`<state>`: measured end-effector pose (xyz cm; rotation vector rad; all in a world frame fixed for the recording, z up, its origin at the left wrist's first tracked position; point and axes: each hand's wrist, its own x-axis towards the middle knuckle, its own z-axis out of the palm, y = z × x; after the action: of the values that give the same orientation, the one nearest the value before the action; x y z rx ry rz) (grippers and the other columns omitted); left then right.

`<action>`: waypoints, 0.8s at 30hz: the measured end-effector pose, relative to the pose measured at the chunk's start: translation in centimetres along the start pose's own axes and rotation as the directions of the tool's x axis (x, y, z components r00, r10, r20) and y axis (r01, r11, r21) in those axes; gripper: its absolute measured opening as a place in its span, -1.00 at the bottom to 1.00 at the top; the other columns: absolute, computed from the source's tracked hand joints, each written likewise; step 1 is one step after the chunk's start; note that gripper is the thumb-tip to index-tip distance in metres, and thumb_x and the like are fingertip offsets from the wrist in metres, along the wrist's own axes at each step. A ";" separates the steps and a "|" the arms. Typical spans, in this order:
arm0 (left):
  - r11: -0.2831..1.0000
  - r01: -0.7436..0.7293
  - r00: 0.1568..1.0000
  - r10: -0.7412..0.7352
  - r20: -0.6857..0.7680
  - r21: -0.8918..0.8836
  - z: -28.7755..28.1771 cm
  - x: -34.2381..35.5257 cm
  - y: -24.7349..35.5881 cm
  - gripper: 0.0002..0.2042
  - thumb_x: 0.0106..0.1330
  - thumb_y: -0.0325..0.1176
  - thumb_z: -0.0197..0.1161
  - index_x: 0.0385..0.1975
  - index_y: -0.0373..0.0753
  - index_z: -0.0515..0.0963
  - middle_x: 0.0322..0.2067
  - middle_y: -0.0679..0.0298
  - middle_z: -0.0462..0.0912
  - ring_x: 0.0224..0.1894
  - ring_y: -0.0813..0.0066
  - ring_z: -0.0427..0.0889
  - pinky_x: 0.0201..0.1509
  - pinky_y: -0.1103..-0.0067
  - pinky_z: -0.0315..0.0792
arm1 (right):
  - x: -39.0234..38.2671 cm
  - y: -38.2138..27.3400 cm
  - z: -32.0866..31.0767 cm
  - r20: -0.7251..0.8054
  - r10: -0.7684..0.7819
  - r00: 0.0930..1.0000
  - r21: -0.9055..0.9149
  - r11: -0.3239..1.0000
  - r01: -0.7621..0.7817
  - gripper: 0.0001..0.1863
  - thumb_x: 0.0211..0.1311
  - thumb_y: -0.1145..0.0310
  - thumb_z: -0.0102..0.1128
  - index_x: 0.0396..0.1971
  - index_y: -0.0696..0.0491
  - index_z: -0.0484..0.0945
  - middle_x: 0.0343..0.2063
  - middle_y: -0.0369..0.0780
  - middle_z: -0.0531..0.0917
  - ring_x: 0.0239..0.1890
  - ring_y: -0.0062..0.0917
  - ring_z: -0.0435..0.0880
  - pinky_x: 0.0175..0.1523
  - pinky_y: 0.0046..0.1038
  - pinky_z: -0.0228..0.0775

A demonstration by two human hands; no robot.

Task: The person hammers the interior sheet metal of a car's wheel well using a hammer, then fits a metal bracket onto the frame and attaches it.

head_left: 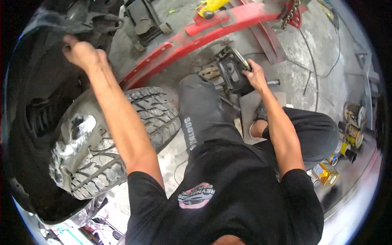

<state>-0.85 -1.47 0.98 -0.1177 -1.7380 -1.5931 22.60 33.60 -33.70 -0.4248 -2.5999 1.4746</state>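
My left hand (81, 53) is raised at the upper left, fingers curled, near dark suspension parts (98, 24) inside the wheel well; what its fingertips hold or touch is unclear. My right hand (255, 75) grips a black metal tool (230, 73) with a chrome bar along its edge, right of my raised knee. Below my left forearm sits a large treaded tire (149, 116), beside a scuffed grey liner panel (85, 126) with white patches.
A curved red steel beam (196, 28) crosses behind, with a chain (292, 12) at its right. A yellow object (210, 8) rests near it. Hoses (314, 69) run over the concrete floor. Cardboard (247, 106) lies by my foot. Several cans and containers (353, 122) stand at right.
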 end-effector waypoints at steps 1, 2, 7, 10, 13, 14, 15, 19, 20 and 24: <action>0.998 0.035 0.999 -0.035 0.005 -0.047 0.6 -0.9 -0.8 -0.38 0.58 -0.22 0.09 0.38 -0.61 0.09 0.32 -0.19 0.36 0.31 0.12 0.41 0.47 0.29 0.19 | -0.2 -1.1 -0.9 -0.003 0.003 1.000 -0.028 1.000 -0.003 -0.70 0.08 0.40 0.29 -0.16 0.12 0.53 -0.35 0.01 0.64 -0.23 -0.04 0.63 -0.08 -0.12 0.42; 0.996 0.035 0.999 -0.035 0.007 -0.083 1.0 -1.3 -0.2 -0.39 0.58 -0.23 0.10 0.38 -0.61 0.11 0.31 -0.18 0.38 0.25 0.14 0.46 0.42 0.31 0.26 | 0.3 -2.9 -1.0 -0.020 0.003 1.000 0.051 0.999 -0.002 -0.74 0.09 0.41 0.33 -0.23 0.12 0.50 -0.43 -0.09 0.59 -0.32 -0.20 0.56 -0.15 -0.21 0.39; 0.971 0.026 1.000 -0.030 -0.011 -0.240 1.0 -1.4 -0.1 -0.51 0.59 -0.24 0.10 0.24 -0.57 0.27 0.20 -0.10 0.50 0.18 0.21 0.52 0.33 0.37 0.34 | 2.7 -10.4 -0.4 -0.115 -0.006 0.993 0.489 0.870 0.062 -0.81 0.18 0.50 0.39 -0.38 0.06 0.49 -0.51 -0.48 0.46 -0.43 -0.75 0.34 -0.32 -0.54 0.24; 0.963 0.036 0.999 -0.039 -0.005 -0.267 0.8 -1.5 0.0 -0.54 0.58 -0.29 0.10 0.24 -0.57 0.25 0.17 -0.05 0.49 0.12 0.26 0.52 0.30 0.39 0.36 | 2.6 -15.3 -0.3 -0.148 -0.038 0.988 0.652 0.748 0.126 -0.81 0.18 0.49 0.40 -0.35 0.06 0.50 -0.51 -0.48 0.45 -0.44 -0.76 0.35 -0.33 -0.59 0.21; 0.975 0.028 0.998 -0.041 -0.054 -0.218 0.6 -1.3 -0.4 -0.55 0.58 -0.29 0.10 0.23 -0.57 0.25 0.19 -0.07 0.46 0.15 0.26 0.50 0.32 0.40 0.33 | 2.5 -17.8 0.3 -0.131 -0.039 0.991 0.706 0.698 0.121 -0.82 0.18 0.50 0.40 -0.33 0.05 0.52 -0.51 -0.49 0.45 -0.44 -0.78 0.36 -0.34 -0.61 0.20; 0.968 0.044 0.999 -0.050 -0.018 -0.245 0.7 -1.3 -0.2 -0.54 0.58 -0.29 0.10 0.24 -0.57 0.25 0.19 -0.09 0.45 0.16 0.25 0.49 0.33 0.40 0.31 | 2.3 -18.2 0.3 -0.134 -0.018 0.991 0.728 0.677 0.111 -0.82 0.18 0.51 0.40 -0.33 0.04 0.52 -0.51 -0.49 0.45 -0.45 -0.79 0.34 -0.34 -0.61 0.20; 0.961 0.062 0.998 -0.059 0.018 -0.269 0.7 -1.3 -0.2 -0.54 0.58 -0.29 0.09 0.24 -0.56 0.24 0.20 -0.10 0.44 0.17 0.25 0.48 0.34 0.39 0.30 | 3.0 -17.2 0.4 -0.114 -0.023 0.993 0.623 0.777 0.089 -0.82 0.20 0.51 0.38 -0.30 0.04 0.52 -0.50 -0.50 0.42 -0.41 -0.78 0.36 -0.26 -0.61 0.24; 0.969 0.048 0.999 -0.041 0.032 -0.243 0.6 -1.0 0.2 -0.50 0.59 -0.26 0.09 0.27 -0.57 0.20 0.20 -0.11 0.44 0.16 0.24 0.48 0.33 0.41 0.31 | 4.0 -14.1 1.3 -0.079 -0.067 0.995 0.502 0.859 0.098 -0.84 0.16 0.51 0.35 -0.36 0.06 0.51 -0.54 -0.42 0.42 -0.46 -0.71 0.34 -0.33 -0.52 0.24; 0.969 0.052 0.998 -0.045 0.035 -0.242 0.6 -1.0 0.1 -0.50 0.59 -0.26 0.09 0.27 -0.57 0.20 0.20 -0.11 0.44 0.16 0.24 0.48 0.33 0.41 0.31 | 4.5 -12.3 2.1 -0.078 -0.063 0.995 0.501 0.860 0.094 -0.84 0.16 0.51 0.35 -0.36 0.06 0.51 -0.54 -0.42 0.42 -0.46 -0.71 0.34 -0.33 -0.52 0.24; 0.977 0.022 1.000 -0.020 0.011 -0.212 0.8 -1.1 -0.1 -0.51 0.59 -0.23 0.10 0.22 -0.57 0.23 0.15 -0.08 0.48 0.12 0.25 0.50 0.29 0.39 0.34 | 5.8 -10.2 4.9 -0.099 -0.094 0.991 0.354 0.927 0.124 -0.84 0.17 0.54 0.30 -0.29 0.11 0.50 -0.54 -0.33 0.45 -0.43 -0.60 0.37 -0.28 -0.42 0.31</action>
<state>-0.55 -0.33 0.34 -0.2110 -1.5759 -1.7933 14.06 26.35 -27.64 -0.2835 -2.1846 1.8013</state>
